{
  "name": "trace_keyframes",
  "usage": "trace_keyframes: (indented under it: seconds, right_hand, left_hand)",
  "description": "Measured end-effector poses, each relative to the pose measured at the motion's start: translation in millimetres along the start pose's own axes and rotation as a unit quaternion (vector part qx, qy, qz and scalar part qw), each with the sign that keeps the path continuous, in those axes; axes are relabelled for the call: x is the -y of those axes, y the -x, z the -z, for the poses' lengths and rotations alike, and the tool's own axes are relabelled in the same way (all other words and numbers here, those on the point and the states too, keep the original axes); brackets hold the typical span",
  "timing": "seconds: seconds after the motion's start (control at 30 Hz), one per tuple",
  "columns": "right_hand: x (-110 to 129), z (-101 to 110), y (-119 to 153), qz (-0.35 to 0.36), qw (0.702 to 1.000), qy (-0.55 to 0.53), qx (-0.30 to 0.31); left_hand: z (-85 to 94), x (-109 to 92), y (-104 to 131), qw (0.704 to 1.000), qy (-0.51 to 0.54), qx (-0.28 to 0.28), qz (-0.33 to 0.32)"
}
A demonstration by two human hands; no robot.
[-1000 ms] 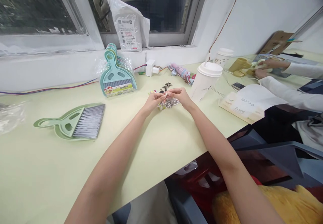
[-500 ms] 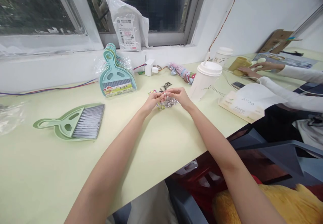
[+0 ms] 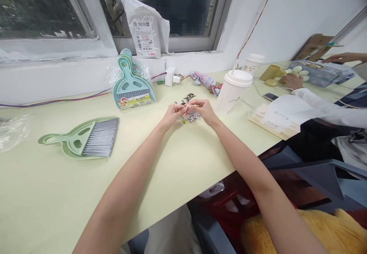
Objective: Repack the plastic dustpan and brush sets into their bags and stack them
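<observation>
My left hand [image 3: 173,115] and my right hand [image 3: 203,110] meet at the fingertips above the table. The fingers of both are pinched together around something too small to make out. Just behind and below them lies a small pile of shiny silver and green wrappers [image 3: 189,118], partly covered by the hands. A dark keychain-like item [image 3: 189,97] rests on the table beyond the fingertips. To the right of my right hand stands a white lidded paper cup [image 3: 233,89] with a straw.
On the pale green table [image 3: 183,162] are a green dustpan with brush [image 3: 86,138], stacked blue-green dustpans [image 3: 132,84], a folded umbrella [image 3: 207,82], a tissue pack [image 3: 272,122] and a phone [image 3: 270,97]. Another person's hand [image 3: 293,81] rests at the right.
My hands hold nearly the same place, fingers slightly shifted. At the right, the other person's hands have moved apart, one drawing away toward the far right edge.
</observation>
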State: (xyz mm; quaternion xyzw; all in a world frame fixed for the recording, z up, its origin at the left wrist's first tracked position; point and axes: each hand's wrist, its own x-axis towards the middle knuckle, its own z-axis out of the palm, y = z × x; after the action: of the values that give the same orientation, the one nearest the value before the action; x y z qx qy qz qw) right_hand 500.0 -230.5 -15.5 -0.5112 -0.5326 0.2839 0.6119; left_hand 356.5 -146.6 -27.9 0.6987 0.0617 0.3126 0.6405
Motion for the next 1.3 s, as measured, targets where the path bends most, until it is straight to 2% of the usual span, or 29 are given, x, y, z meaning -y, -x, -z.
trace_keyframes:
  seconds: [0.17, 0.4, 0.63, 0.83, 1.0, 1.07, 1.13, 1.2, 1.3]
  right_hand:
    - [-1.4, -0.4, 0.3, 0.005, 1.0, -0.008, -0.004]
    - [-9.6, 3.2, -2.6, -0.01, 0.999, -0.021, -0.047]
    - [-10.1, 2.4, -1.9, -0.01, 0.999, -0.018, -0.049]
    - [-13.5, -3.0, -2.3, 0.002, 0.996, -0.037, -0.077]
    - [-14.8, -11.9, -0.6, -0.016, 0.995, -0.058, -0.084]
    - [-14.7, -15.8, -0.1, -0.026, 0.995, -0.059, -0.076]
    - [-15.4, -19.2, -0.2, -0.028, 0.996, -0.058, -0.067]
    - [-17.3, -22.2, -0.8, -0.022, 0.996, -0.054, -0.07]
    - [-20.7, -25.1, -1.6, -0.005, 0.994, -0.046, -0.098]
  left_hand:
    - [1.5, 4.5, -2.6, 0.999, -0.03, -0.016, -0.021]
    - [-4.1, 5.8, -7.6, 0.991, -0.106, -0.059, -0.06]
    - [-8.1, 2.3, -6.2, 0.975, -0.185, -0.103, -0.064]
    - [-9.4, 4.9, -5.4, 0.941, -0.312, -0.108, -0.072]
    - [-8.8, 7.7, -3.7, 0.888, -0.42, -0.168, -0.088]
    - [-7.2, 8.5, -3.7, 0.876, -0.418, -0.218, -0.104]
    - [-6.3, 9.4, -4.5, 0.879, -0.379, -0.265, -0.118]
    - [-6.9, 10.2, -5.7, 0.897, -0.317, -0.288, -0.114]
    - [-10.9, 10.6, -7.1, 0.93, -0.224, -0.277, -0.094]
